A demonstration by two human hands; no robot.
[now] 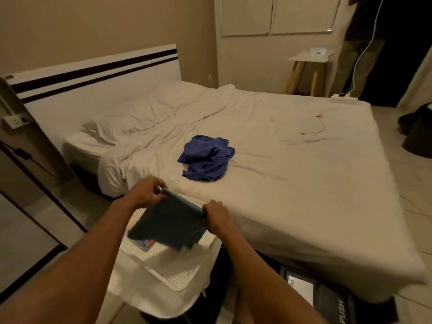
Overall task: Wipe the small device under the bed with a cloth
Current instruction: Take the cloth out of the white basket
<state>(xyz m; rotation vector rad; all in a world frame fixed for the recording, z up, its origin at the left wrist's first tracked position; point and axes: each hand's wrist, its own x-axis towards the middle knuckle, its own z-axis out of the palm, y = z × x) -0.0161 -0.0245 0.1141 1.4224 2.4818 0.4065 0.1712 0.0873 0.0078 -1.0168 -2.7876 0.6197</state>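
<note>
I hold a dark green cloth (169, 224) stretched between both hands above a white perforated basket (163, 274). My left hand (147, 194) grips its far left corner and my right hand (216, 216) grips its right corner; the cloth hangs down toward me, blurred at its lower edge. A dark device with a white label and the word PUSH (327, 298) lies on the floor, partly under the near corner of the bed (304, 183). Both hands are well left of and above that device.
A crumpled blue garment (207, 157) lies mid-bed. A white power strip (343, 99) and thin cable rest on the bed's far corner. A small white stool (308, 59) and a standing person (360, 43) are beyond. A dark bag (418, 129) sits on the floor right.
</note>
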